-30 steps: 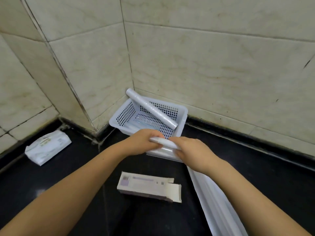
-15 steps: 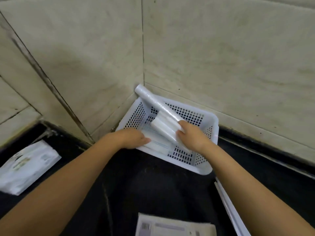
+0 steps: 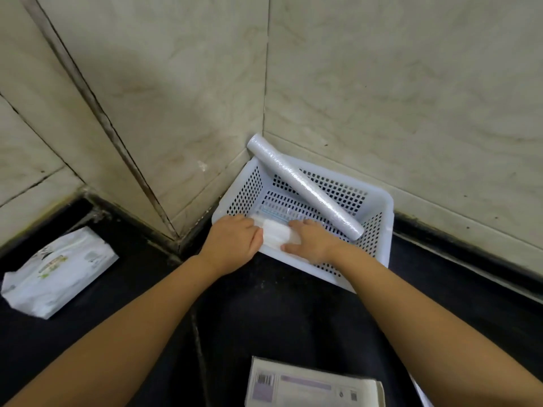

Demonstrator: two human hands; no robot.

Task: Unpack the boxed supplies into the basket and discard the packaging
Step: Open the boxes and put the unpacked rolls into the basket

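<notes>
A white perforated basket [image 3: 379,227] sits in the corner of the tiled walls on a black counter. A long wrapped roll [image 3: 305,186] leans diagonally across it, its upper end over the rim. My left hand [image 3: 232,245] and my right hand [image 3: 311,240] both hold a short white roll [image 3: 276,235] at the basket's near-left side, low inside it. A flat clear-wrapped item lies on the basket floor behind the hands. An opened white cardboard box [image 3: 311,386] lies on the counter at the bottom edge.
A white soft pack with green print [image 3: 58,271] lies on the counter at the left. Tiled walls close off the back and left. A white strip shows at the bottom right corner [image 3: 420,395].
The white roll went from above the basket's front rim down into its near-left side, both hands on it. The view moved closer to the basket; the box slid toward the bottom edge.
</notes>
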